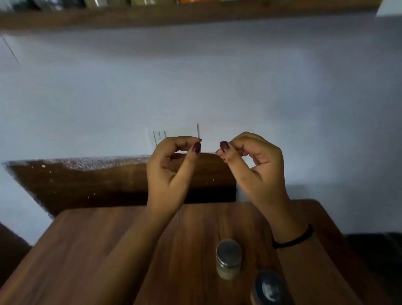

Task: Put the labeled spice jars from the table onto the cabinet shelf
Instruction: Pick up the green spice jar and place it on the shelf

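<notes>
Desk (87,250): brown wood grain, runs out of frame at the bottom. Two jars stand upright on it, right of centre, near each other. Silver-lidded jar (228,260) has pale contents. Dark-lidded jar (268,287) is closer to the camera, blurred, cut off by the frame edge. Shelf (174,16) up top: wooden, with a row of blurred containers (141,1), contents unreadable.

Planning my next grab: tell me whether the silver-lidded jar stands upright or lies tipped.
Upright: the silver-lidded jar stands on its base on the table, top facing up.
</notes>
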A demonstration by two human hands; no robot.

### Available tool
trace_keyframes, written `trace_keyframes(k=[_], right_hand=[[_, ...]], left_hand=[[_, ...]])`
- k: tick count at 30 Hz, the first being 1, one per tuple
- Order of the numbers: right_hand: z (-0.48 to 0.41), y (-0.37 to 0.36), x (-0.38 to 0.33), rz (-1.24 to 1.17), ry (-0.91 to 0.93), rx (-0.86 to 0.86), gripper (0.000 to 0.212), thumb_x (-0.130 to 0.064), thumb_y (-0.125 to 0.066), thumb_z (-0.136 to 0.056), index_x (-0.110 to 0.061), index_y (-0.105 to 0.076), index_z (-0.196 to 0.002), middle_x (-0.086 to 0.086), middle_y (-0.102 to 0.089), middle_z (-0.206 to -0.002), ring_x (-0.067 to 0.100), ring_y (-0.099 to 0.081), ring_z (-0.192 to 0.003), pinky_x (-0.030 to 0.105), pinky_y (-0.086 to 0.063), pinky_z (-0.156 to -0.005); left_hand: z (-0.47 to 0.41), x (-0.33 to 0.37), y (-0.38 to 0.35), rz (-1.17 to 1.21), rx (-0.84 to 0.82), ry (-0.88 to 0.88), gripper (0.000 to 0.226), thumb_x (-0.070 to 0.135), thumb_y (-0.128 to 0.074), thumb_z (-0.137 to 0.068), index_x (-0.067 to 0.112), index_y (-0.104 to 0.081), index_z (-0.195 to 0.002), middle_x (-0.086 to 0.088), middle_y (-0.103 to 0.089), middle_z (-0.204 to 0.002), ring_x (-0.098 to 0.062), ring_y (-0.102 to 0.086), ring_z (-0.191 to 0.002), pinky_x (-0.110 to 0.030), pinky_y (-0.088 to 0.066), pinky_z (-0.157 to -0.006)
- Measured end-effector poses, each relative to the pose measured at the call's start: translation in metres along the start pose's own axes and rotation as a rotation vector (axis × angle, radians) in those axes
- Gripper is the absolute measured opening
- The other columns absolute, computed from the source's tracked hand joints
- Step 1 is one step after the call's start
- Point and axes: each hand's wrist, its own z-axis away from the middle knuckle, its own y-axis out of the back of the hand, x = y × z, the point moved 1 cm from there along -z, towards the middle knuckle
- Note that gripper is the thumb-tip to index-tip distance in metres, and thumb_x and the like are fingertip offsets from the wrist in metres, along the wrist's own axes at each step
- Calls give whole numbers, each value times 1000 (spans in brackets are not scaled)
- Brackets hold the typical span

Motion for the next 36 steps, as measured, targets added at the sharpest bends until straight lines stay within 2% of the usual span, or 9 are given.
trace_keyframes(k=[4, 9, 14, 16, 19, 23, 27, 30, 36], right_hand=[[38, -5, 11, 33, -124, 6, 20, -13, -61, -90, -1, -73, -80, 7, -69, -74, 18, -63, -71, 36, -52, -62], [83, -7, 27, 63, -224, -15, 21, -11, -62, -92, 1, -71, -78, 11, -66, -70, 23, -63, -67, 43, -50, -59], [134, -14, 54, 127, -372, 2, 23, -16, -63, -93, -3, -66, -74, 1, -61, -67, 17, -57, -61, 34, -47, -53], [155, -18, 64, 133, -421, 35, 21, -17, -64, -91, -4, -66, -75, -4, -60, -67, 10, -56, -61, 25, -46, -56], [183, -22, 76, 156, -484, 58, 31, -23, -60, -90, 2, -64, -72, 7, -62, -69, 15, -58, -65, 30, -49, -60], [215, -26, 86, 300, -613, 52, 20, -26, -60, -90, -9, -67, -83, -2, -63, -85, 13, -60, -83, 35, -52, -72], [242, -32, 98, 467, -755, -61, 37, -34, -53, -88, -16, -67, -116, -7, -62, -118, 8, -50, -117, 19, -44, -95], [260, -35, 105, 504, -899, -134, 53, -28, -54, -90, -14, -50, -141, 1, -50, -143, 14, -36, -137, 19, -33, -107], [278, -39, 113, 406, -1133, -216, 70, -18, -59, -95, -16, -23, -155, 6, -28, -159, 20, -29, -146, 37, -36, -115]], left_hand=[[33, -24, -1, 89, -79, 70, 15, 10, -61, -95, 8, -67, -108, -4, -69, -102, -22, -66, -100, -36, -54, -87], [67, -49, -6, 117, -141, 168, 17, 9, -63, -93, 12, -65, -110, 3, -68, -103, -17, -66, -97, -28, -53, -84], [100, -79, -9, 85, -241, 254, 21, 6, -62, -92, 12, -64, -112, 9, -67, -105, -12, -65, -99, -25, -52, -84], [115, -92, -11, 58, -291, 308, 19, 12, -64, -92, 10, -64, -112, 9, -68, -106, -13, -65, -101, -30, -54, -84], [139, -109, -18, 33, -365, 388, 29, 32, -61, -90, 13, -65, -112, 12, -68, -110, -12, -66, -101, -31, -54, -84], [168, -132, -27, 2, -489, 458, 31, 34, -61, -90, 17, -65, -115, 12, -67, -112, -9, -65, -103, -25, -53, -84], [191, -155, -33, -89, -600, 523, 34, 31, -64, -87, 27, -58, -120, 17, -60, -119, 1, -58, -112, -13, -47, -90], [202, -169, -35, -201, -674, 573, 52, 40, -69, -85, 37, -45, -133, 24, -50, -130, 1, -47, -125, -22, -42, -100], [212, -201, -46, -379, -987, 609, 91, 50, -73, -76, 20, -31, -151, 1, -39, -152, -17, -34, -140, -40, -31, -116]])
